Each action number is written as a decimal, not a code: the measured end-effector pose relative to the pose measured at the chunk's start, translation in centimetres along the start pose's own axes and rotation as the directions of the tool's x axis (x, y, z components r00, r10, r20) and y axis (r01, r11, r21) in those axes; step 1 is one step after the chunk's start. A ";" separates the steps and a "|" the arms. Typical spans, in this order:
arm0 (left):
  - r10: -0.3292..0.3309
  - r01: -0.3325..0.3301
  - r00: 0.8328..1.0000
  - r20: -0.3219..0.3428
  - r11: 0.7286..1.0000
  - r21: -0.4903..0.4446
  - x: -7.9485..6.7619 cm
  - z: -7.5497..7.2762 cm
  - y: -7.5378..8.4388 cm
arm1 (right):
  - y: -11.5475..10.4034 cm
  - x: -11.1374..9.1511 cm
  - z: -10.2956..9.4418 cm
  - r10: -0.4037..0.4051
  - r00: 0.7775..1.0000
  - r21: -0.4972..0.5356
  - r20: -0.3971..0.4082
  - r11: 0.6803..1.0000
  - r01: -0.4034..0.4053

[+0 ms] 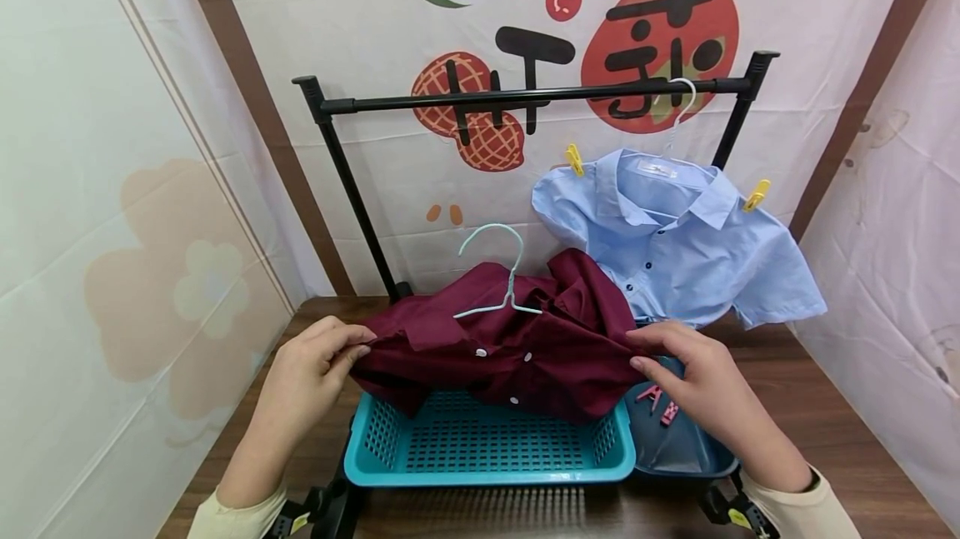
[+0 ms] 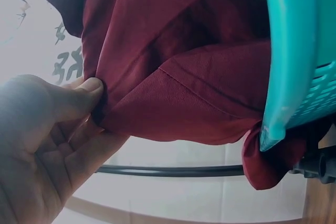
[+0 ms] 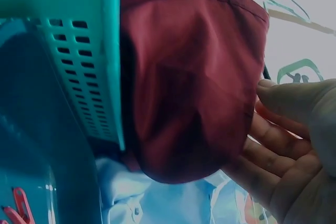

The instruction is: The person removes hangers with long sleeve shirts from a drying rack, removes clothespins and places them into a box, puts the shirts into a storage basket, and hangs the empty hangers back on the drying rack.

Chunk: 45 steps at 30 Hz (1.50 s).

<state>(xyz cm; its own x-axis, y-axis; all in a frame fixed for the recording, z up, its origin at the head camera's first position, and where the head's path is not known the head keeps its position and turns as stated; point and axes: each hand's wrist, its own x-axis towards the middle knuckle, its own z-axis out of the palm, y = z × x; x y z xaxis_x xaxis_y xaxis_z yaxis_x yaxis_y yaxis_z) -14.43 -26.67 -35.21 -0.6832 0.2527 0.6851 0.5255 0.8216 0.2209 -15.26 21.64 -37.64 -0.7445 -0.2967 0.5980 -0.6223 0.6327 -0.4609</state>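
Observation:
A burgundy button-up shirt [image 1: 555, 339] is spread over the back of a turquoise basket [image 1: 487, 478]. At its left side my left hand [image 1: 303, 381] pinches the cloth between thumb and fingers; the left wrist view shows the fabric bunched at the thumb tip. On the opposite side my right hand [image 1: 708, 385] holds the shirt's edge, its thumb in front and its fingers partly hidden behind the cloth. A pale mint hanger [image 1: 511, 293] stands up from the collar area, hook pointing upward, its lower part inside the shirt. White buttons [image 1: 481, 352] face me.
A black rack [image 1: 480, 100] stands behind the basket. From its bar, at the right, a light blue shirt [image 1: 690, 247] hangs on a white hanger [image 1: 684, 97], with yellow clips [image 1: 574, 160] at both shoulders. Pink clips [image 1: 670, 414] lie in a dark blue bin [image 1: 678, 471] beside the basket.

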 end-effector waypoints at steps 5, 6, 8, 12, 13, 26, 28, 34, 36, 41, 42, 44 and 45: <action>0.012 -0.012 1.000 -0.002 1.000 -0.005 0.0 -0.1 0.2 | -0.5 -0.1 0.5 -0.039 0.999 -0.011 -0.012 0.999 0.039; 0.014 -0.014 1.000 -0.002 1.000 -0.006 0.0 -0.1 0.3 | -0.5 -0.1 0.6 -0.048 0.999 -0.014 -0.018 0.999 0.048; 0.021 -0.021 1.000 -0.004 1.000 -0.008 0.0 -0.1 0.3 | -0.4 -0.2 0.8 -0.058 0.998 -0.015 -0.022 0.998 0.058; 0.029 -0.029 1.000 -0.006 1.000 -0.009 0.0 0.0 0.4 | -0.5 -0.2 1.1 -0.070 0.997 -0.010 -0.024 0.998 0.069; 0.031 -0.031 1.000 -0.006 0.999 -0.010 -0.1 0.0 0.5 | -0.5 -0.2 1.1 -0.071 0.997 -0.008 -0.021 0.997 0.071; 0.024 -0.024 1.000 0.006 0.999 -0.025 -0.1 -0.1 0.7 | -1.0 -0.4 1.1 -0.076 0.995 -0.055 -0.070 0.996 0.073; 0.023 -0.023 1.000 0.009 0.999 -0.025 0.0 -0.1 0.7 | -1.0 -0.4 1.0 -0.077 0.995 -0.067 -0.069 0.995 0.072; 0.021 -0.020 1.000 0.013 0.999 -0.046 0.1 -0.1 0.9 | -0.9 -0.6 0.8 -0.109 0.992 -0.108 -0.066 0.989 0.101; 0.019 -0.018 1.000 0.019 0.998 -0.063 0.1 -0.1 1.1 | -1.0 -0.6 0.8 -0.118 0.990 -0.141 -0.070 0.984 0.108; 0.011 -0.008 0.999 0.036 0.995 -0.098 0.2 -0.4 1.7 | -1.2 -0.5 0.5 -0.138 0.986 -0.256 -0.093 0.960 0.111; 0.009 -0.005 0.999 0.039 0.995 -0.104 0.2 -0.5 1.7 | -1.3 -0.5 0.5 -0.142 0.985 -0.273 -0.095 0.956 0.111; 0.004 0.001 0.999 0.043 0.994 -0.112 0.2 -0.6 1.9 | -1.3 -0.5 0.4 -0.148 0.984 -0.293 -0.098 0.949 0.114; 0.001 0.004 0.999 0.045 0.993 -0.115 0.2 -0.6 1.9 | -1.3 -0.4 0.4 -0.151 0.984 -0.297 -0.097 0.948 0.116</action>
<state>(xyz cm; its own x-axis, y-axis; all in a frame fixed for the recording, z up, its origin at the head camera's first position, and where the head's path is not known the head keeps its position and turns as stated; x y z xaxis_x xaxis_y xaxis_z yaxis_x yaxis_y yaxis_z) -13.27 -25.34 -34.24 -0.7048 0.2759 0.6535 0.5771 0.7587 0.3021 -14.22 20.63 -37.58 -0.6147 -0.3179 0.7219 -0.6045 0.7777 -0.1724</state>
